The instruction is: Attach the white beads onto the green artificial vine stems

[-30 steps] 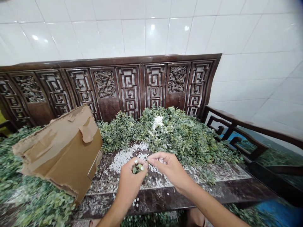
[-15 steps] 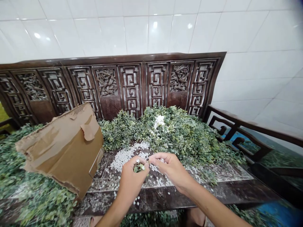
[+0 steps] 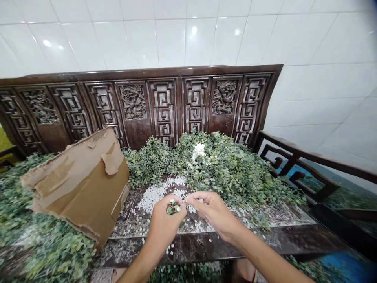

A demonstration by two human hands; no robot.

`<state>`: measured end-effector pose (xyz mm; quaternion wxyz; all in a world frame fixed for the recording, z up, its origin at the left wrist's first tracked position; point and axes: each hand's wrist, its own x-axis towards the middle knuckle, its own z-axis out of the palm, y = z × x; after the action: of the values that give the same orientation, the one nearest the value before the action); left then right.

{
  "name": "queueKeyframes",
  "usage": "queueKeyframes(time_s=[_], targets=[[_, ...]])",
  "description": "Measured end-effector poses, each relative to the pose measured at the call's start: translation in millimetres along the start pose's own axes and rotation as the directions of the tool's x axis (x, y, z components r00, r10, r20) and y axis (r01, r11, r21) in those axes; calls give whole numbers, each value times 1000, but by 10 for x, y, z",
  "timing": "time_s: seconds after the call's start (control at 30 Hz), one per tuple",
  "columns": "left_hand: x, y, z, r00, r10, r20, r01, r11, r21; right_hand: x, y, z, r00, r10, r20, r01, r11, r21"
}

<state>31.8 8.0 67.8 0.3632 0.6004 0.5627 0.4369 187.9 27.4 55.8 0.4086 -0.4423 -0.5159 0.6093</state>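
My left hand (image 3: pixel 165 214) is closed around a small sprig of green leaves (image 3: pixel 171 209), with a few white round bits showing at its top. Thumb and forefinger of my right hand (image 3: pixel 210 210) are pinched together right beside the left fingertips. Whatever the right fingers grip is too small to make out. Beneath and behind both hands, many small white discs (image 3: pixel 151 198) lie scattered over the dark wooden bench seat (image 3: pixel 132 253). A large heap of green leafy sprigs (image 3: pixel 235 173) rises just behind the right hand, with a clump of white bits (image 3: pixel 198 151) on it.
A torn cardboard piece (image 3: pixel 85 188) leans at the left, among more leafy sprigs (image 3: pixel 59 243). The carved bench back (image 3: pixel 135 102) stands behind, against a tiled wall (image 3: pixel 171 39). At the right is a wooden armrest (image 3: pixel 297 157), with something blue (image 3: pixel 338 265) below it.
Both hands keep nearly the same place and the same pinch, the fingertips shifting only very slightly. The sprig stays in my left hand.
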Motion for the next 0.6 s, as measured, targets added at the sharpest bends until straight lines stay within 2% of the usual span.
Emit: queueKeyframes(time_s=[0.2,0.4,0.5,0.6], targets=[[-14,-11,1,999,-24,23,25,999,-20,-1,3,-12,1000,18,6,-18,1000,3],[2,-3,8,998,-66,18,67,997,-44,-20,-4,-26,999,-27,26,29,998,-62],[27,13,13,994,-99,42,101,994,-46,1,19,-7,998,56,22,-58,993,103],[-11,38,39,974,-132,184,139,990,-27,94,130,-30,961,259,-94,-194,879,436]])
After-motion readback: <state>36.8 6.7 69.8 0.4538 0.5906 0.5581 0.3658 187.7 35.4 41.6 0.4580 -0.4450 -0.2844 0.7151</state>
